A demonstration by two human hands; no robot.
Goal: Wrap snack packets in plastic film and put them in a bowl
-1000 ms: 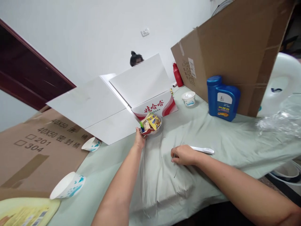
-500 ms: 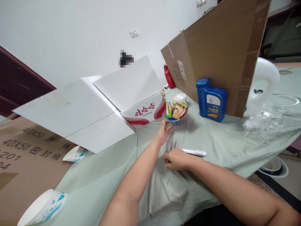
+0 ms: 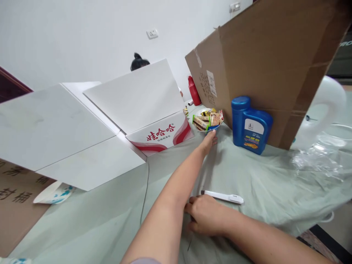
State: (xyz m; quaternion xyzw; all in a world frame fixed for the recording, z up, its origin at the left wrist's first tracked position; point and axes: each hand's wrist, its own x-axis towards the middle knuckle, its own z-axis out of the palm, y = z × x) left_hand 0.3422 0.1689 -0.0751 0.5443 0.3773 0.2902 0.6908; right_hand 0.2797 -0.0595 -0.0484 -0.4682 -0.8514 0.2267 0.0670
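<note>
My left hand (image 3: 209,142) reaches forward, its fingertips against the near rim of a clear bowl (image 3: 206,130); the fingers look stretched rather than wrapped round it. The bowl holds several wrapped snacks (image 3: 202,121), some with green-edged packaging. My right hand (image 3: 203,214) rests on the green cloth (image 3: 165,220) with its fingers curled in; whatever is inside them, if anything, is hidden. Just beyond it lies a slim white utility knife-like tool (image 3: 225,197) with a dark end.
At left stands an open white carton (image 3: 159,136) with red lettering. A blue oil bottle (image 3: 251,126) is in front of a tall cardboard sheet (image 3: 275,66), with a red bottle (image 3: 194,91) behind. A paper bowl (image 3: 56,193) sits at left; a person's hair shows behind the carton.
My left hand has come up to the bowl, which has shifted back toward the cardboard and now covers part of the paper bowl behind it. The right hand stays by the white tool. The view has shifted.
</note>
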